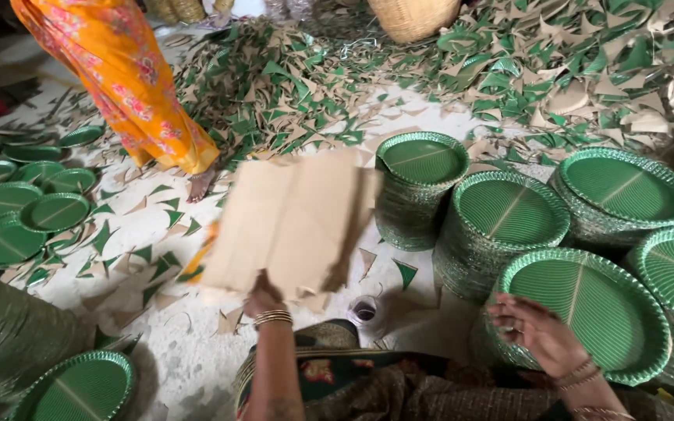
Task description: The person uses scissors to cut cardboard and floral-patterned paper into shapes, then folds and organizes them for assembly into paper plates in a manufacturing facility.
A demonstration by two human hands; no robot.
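Observation:
My left hand (263, 296), with bangles at the wrist, grips the lower edge of a large brown cardboard sheet (290, 218) and holds it up above the floor; the sheet is blurred. My right hand (536, 331) rests with spread fingers on the near rim of a stack of green leaf-patterned paper plates (587, 312). Both arms reach out from my lap at the bottom of the view.
More stacks of green plates (419, 187) (509, 218) (626, 191) stand at right, others (9, 331) and loose plates (52, 210) at left. Green and brown paper offcuts (290, 86) litter the floor. A person in orange cloth (130, 78) stands behind. A wicker basket (411, 17) and a small cup (364, 312) are nearby.

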